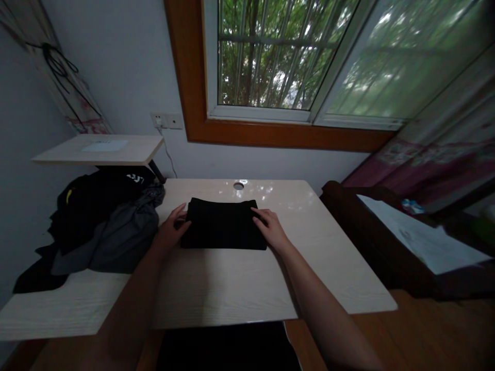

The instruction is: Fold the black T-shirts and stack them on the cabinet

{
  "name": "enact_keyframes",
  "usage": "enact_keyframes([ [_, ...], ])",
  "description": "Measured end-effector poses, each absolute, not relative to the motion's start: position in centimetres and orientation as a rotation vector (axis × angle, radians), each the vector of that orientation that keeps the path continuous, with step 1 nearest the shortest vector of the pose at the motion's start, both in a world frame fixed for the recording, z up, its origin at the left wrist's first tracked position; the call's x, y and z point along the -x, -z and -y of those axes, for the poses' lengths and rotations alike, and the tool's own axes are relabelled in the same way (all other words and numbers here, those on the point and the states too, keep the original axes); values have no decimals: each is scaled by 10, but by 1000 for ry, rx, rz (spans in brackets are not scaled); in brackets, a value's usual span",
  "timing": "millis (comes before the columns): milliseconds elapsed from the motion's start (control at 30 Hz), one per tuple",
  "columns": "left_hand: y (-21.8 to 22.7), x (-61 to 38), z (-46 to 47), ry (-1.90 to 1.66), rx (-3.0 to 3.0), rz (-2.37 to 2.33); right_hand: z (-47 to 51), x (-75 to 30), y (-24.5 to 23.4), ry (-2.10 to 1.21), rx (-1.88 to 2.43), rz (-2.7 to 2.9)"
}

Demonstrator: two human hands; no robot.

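A folded black garment (223, 224) lies flat in the middle of a light wooden table (216, 288). My left hand (171, 229) rests against the garment's left edge, its fingers curled around that edge. My right hand (269, 228) lies on the garment's right edge with the fingers stretched flat. Both forearms reach in from the bottom of the view.
A heap of dark and grey clothes (96, 226) covers the table's left end. A small raised shelf (100, 149) stands behind it against the wall. A cable hole (238, 185) sits near the table's back edge. A dark bed frame with papers (417, 237) stands to the right.
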State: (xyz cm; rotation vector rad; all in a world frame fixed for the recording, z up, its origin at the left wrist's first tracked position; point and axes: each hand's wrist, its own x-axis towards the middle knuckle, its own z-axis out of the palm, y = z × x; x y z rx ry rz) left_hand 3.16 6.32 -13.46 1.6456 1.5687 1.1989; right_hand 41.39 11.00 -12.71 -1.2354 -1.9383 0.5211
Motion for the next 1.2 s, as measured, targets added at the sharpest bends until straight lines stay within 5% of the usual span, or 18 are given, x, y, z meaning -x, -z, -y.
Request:
enact_keyframes([
  [933, 135, -53, -80, -1283, -1502, -1872, -117, -408, 145, -468, 1294, 1822],
  [1200, 121, -50, -72, -1362, -2040, -1736, -106, -406, 138, -379, 1175, 1773],
])
